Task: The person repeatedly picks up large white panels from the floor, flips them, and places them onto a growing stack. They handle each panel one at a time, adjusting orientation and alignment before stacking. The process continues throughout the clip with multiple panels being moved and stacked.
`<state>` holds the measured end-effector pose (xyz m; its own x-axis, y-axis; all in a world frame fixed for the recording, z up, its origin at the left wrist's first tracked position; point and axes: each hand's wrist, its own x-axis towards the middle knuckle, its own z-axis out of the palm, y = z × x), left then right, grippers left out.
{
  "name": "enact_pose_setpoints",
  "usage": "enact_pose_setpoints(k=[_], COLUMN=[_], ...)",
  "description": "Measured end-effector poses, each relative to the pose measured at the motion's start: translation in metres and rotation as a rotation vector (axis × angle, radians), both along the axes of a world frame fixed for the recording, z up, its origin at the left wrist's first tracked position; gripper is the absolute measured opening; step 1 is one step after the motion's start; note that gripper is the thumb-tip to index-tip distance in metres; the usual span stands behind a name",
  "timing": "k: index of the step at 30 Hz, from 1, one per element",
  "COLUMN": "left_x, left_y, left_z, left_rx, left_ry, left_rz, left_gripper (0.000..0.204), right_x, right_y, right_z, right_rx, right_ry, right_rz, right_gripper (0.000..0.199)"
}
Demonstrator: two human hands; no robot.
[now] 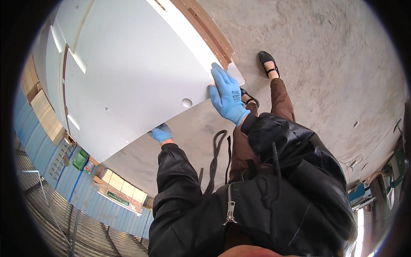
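Watching through the head camera from afar, I have a large white board [128,77] ahead of me and to the left, its near edge slanting across the floor below. A round hole [186,103] sits close to that edge. What bears the board's weight I cannot see.

My right hand [229,95], in a blue glove, lies at the board's right corner, fingers stretched out and thumb spread, pressing rather than clenching. My left hand [161,133], gloved too, is at the near edge farther left; its fingers pass out of sight behind the board, so I cannot tell how firmly they grasp.

For good control, I judge the two hands should work as a pair: even pressure from both, wrists relaxed, palm flat at the corner so it doesn't dig in or chip. With so wide a board, I would want the left hand's hold made sure before any load goes on it.

Along the board's right side run brown strips [205,32], near my right fingertips; I would mind pinching there. The black cord [215,150] dangling from my jacket [299,205] could snag on the edge. My forward shoe [266,58] stands on the bare grey floor [329,55], clear of the corner. Far left is a blue wall [96,197].
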<state>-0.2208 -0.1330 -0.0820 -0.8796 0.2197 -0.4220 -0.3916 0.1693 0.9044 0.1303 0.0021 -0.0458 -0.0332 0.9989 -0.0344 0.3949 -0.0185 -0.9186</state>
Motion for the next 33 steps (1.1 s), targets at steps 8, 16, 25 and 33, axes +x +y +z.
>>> enact_pose_setpoints(k=[8,16,25,33], left_x=[-0.012,-0.012,-0.012,-0.012], left_y=[-0.005,0.000,-0.002,-0.007], left_z=[-0.006,-0.008,-0.009,-0.005], left_rx=[-0.037,-0.095,-0.070,-0.019], left_ry=[-0.086,-0.090,-0.111,-0.117], left_rz=[0.005,0.005,-0.016,-0.097], left_gripper=[0.041,0.035,0.032,0.030], right_x=[0.003,0.002,-0.003,0.004], right_y=[0.002,-0.018,-0.023,-0.020], right_z=[-0.003,-0.008,-0.014,-0.016], right_rx=[-0.019,-0.128,-0.099,-0.007], right_ry=[0.026,0.192,0.069,0.044], right_rz=[0.012,-0.078,-0.072,-0.042], right_gripper=[0.043,0.054,0.054,0.052])
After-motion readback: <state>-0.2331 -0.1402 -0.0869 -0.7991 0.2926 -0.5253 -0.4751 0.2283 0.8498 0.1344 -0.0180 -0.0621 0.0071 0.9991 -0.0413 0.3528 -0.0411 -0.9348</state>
